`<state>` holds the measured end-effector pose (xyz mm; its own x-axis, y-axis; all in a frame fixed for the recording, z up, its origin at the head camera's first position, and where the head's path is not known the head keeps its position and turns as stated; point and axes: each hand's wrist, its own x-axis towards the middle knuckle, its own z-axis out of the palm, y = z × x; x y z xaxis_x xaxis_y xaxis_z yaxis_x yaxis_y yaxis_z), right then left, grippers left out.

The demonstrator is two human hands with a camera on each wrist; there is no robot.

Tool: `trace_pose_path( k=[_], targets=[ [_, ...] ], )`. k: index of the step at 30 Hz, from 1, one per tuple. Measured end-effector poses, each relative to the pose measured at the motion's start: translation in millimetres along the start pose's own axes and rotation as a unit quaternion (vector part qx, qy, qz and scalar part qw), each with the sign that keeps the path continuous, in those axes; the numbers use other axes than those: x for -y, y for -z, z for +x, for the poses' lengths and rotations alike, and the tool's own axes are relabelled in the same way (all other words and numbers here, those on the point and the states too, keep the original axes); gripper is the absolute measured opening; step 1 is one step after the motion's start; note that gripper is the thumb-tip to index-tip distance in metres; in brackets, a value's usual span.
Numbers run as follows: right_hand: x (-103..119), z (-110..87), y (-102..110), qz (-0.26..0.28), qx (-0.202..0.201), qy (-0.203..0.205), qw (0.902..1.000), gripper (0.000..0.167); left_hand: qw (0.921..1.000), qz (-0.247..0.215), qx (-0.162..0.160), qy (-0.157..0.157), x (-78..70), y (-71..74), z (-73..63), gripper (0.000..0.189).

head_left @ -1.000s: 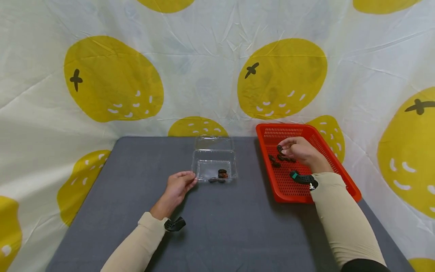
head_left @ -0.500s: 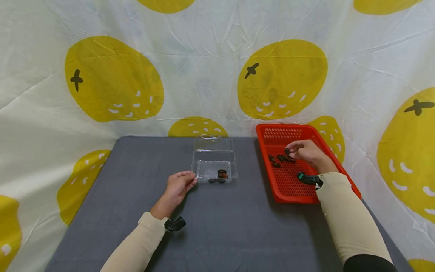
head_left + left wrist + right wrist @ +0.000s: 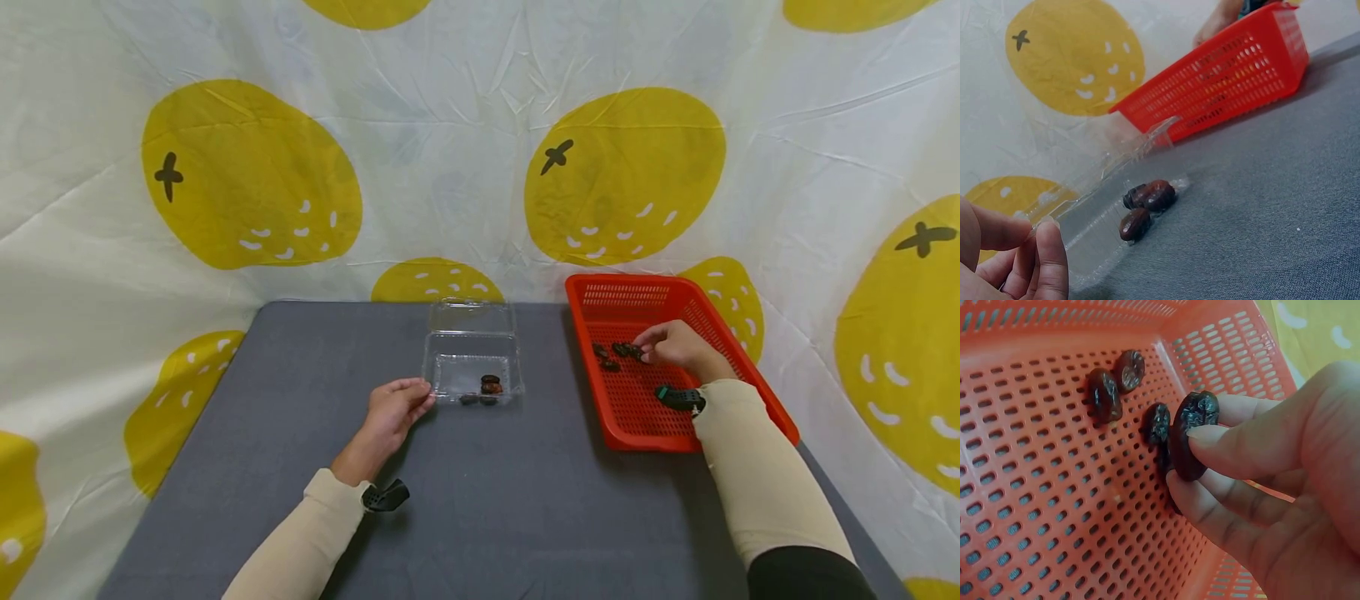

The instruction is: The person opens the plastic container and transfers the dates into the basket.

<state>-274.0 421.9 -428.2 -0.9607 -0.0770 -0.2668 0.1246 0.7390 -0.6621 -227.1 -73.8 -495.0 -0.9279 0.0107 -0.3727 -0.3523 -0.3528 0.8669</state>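
In the head view my left hand (image 3: pixel 396 410) pinches the near left corner of a clear plastic clamshell box (image 3: pixel 456 373), whose lid stands open at the back. Several dates (image 3: pixel 1160 195) lie toward the right end of the box. My right hand (image 3: pixel 678 346) is inside a red basket (image 3: pixel 651 440). Seen from the right wrist, its thumb and fingers pinch a dark wrinkled date (image 3: pixel 1186 456) over the basket floor. Two loose dates lie farther off there, and another date (image 3: pixel 1157 424) sits just behind the held one, partly overlapped.
Both containers stand on a grey table (image 3: pixel 480 517), the basket to the right of the box with a gap between them. A white curtain (image 3: pixel 450 167) with yellow fruit prints hangs right behind the table's far edge.
My right hand has moved right and lower within the basket, toward the dates lying there. The left hand and the box have stayed in place.
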Motion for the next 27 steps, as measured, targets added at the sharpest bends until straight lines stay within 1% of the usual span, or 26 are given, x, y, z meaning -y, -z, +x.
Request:
trace_pose_path(
  k=[11, 19, 27],
  targets=[
    [0.5, 3.9, -2.8, -0.014, 0.01, -0.007, 0.9998, 0.03, 0.9999, 0.004, -0.009, 0.002, -0.7, -1.6, -1.6, 0.031],
    [-2.9, 6.5, -4.1, -0.012, 0.018, -0.011, 0.9997, 0.03, 0.9999, 0.005, -0.01, 0.005, -1.9, -1.7, -2.5, 0.03],
    [-4.4, 9.7, -5.1, -0.02, 0.028, -0.014, 0.9993, 0.029, 1.0, -0.001, -0.008, -0.001, -2.2, -2.1, -0.9, 0.03]
  ],
)
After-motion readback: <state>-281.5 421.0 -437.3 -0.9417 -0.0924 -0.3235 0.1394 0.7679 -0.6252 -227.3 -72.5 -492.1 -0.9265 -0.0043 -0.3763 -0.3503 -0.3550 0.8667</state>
